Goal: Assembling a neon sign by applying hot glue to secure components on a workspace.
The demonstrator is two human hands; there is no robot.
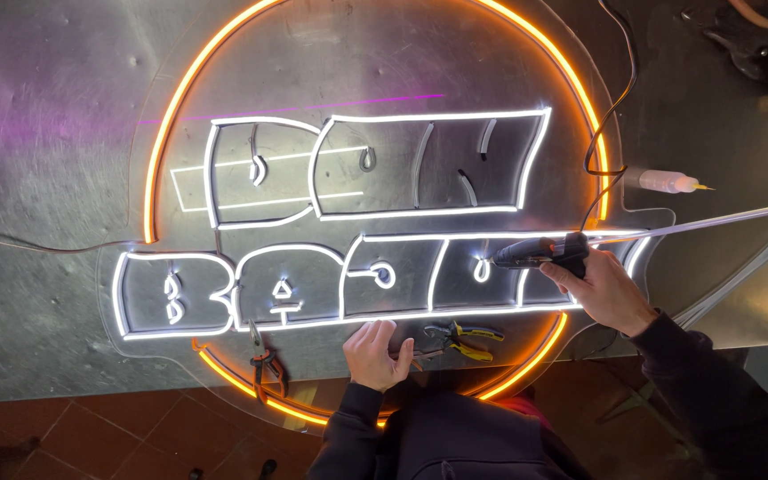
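A large lit sign of clear acrylic lies flat on a metal worktable (37,142). It has white glowing tube outlines (420,213) shaped as block letters in two rows, ringed by an orange glowing circle (164,133). My right hand (602,289) grips a black glue gun (540,253), its nozzle pointing left at a small white loop in the lower row. A black cord (611,116) runs from the gun to the top edge. My left hand (375,351) rests palm down on the sign's lower rim, fingers apart, beside yellow-handled pliers (464,338).
Red-handled pliers (264,360) lie on the sign's lower left rim. A small squeeze bottle with a yellow tip (668,181) lies at the right. A loose white strip (713,222) stretches right. Dark tools (757,53) sit at the top right corner. Red floor tiles (91,436) show below the table.
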